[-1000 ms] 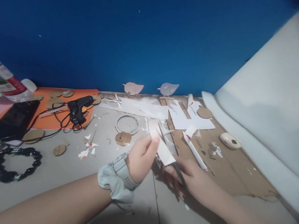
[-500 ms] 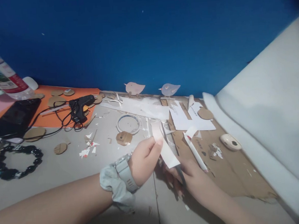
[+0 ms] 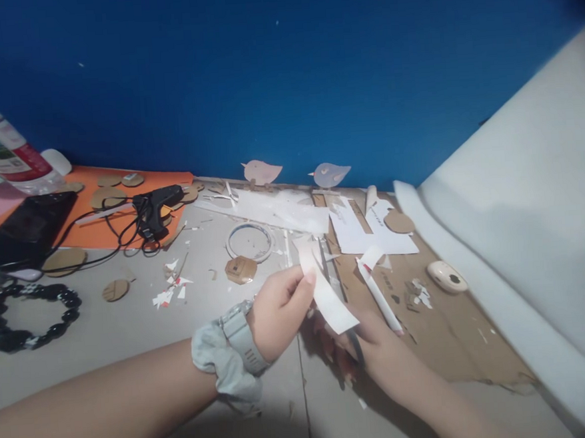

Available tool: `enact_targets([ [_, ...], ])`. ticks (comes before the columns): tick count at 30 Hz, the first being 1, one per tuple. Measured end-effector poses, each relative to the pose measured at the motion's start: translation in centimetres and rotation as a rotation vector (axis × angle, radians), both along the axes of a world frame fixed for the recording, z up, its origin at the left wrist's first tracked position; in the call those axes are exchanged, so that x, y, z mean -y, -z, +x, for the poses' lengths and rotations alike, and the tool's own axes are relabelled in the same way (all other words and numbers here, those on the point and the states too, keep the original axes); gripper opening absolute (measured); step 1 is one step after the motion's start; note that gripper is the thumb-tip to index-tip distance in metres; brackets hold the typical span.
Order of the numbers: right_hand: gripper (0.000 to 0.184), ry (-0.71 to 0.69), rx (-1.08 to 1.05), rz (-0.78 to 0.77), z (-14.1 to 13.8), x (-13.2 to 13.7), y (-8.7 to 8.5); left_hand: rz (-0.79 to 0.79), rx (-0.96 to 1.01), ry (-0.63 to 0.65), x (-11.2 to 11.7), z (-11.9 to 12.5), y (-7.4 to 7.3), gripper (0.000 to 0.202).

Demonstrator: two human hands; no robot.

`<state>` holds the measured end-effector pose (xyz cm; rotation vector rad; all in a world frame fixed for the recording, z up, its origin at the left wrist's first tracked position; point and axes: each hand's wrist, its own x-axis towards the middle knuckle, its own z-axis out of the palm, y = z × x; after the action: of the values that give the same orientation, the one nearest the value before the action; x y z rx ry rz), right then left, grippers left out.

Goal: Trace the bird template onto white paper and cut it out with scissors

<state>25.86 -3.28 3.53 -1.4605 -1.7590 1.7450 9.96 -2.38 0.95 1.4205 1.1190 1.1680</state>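
Between the thumb and fingers of my left hand is a curved strip of white paper, its lower end hanging free over my right hand. My right hand is closed around the handles of a pair of scissors. One dark loop shows at the knuckles, and the narrow blades stand up along the strip's right edge. The paper hides part of the scissors and some right-hand fingers. A roll of tape and a brown octagonal cardboard piece lie just beyond my left hand.
A black hot glue gun with its cord rests on orange paper at left, near a phone, a bottle and a beaded bracelet. Two paper birds stand by the blue wall. At right, cardboard carries a white marker and paper scraps.
The lower end of the paper strip has swung slightly right and down. Both hands stay close together in nearly the same place, and the whole view has shifted a little.
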Motion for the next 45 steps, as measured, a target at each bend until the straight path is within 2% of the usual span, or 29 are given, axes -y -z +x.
enact_targets([
  [8, 0.011, 0.005, -0.029, -0.003, 0.3, 0.2, 0.7, -0.03, 0.02, 0.006, 0.1, 0.1, 0.0, 0.037],
  [22, 0.026, 0.02, -0.024, 0.041, 0.2, 0.2, 1.1, -0.031, 0.035, 0.032, 0.1, 0.2, -0.1, 0.037],
  [31, 0.022, 0.032, -0.025, 0.039, 0.1, 0.1, 1.1, -0.027, 0.028, 0.042, 0.2, 0.0, -0.4, 0.037],
  [34, 0.021, 0.03, -0.024, 0.05, 0.1, 0.1, 1.0, -0.038, 0.03, 0.08, 0.3, -0.1, -0.3, 0.032],
  [36, 0.019, 0.001, -0.022, 0.037, 0.1, 0.1, 0.9, -0.029, 0.019, 0.049, 0.2, -0.2, -0.2, 0.028],
  [40, 0.016, 0.012, -0.013, 0.009, 0.2, 0.2, 0.8, 0.024, 0.025, -0.113, 0.0, -0.3, -0.2, 0.027],
  [45, 0.015, 0.009, 0.013, 0.018, 0.1, 0.4, 0.8, 0.048, -0.035, -0.094, -0.2, -0.3, -0.4, 0.03],
])
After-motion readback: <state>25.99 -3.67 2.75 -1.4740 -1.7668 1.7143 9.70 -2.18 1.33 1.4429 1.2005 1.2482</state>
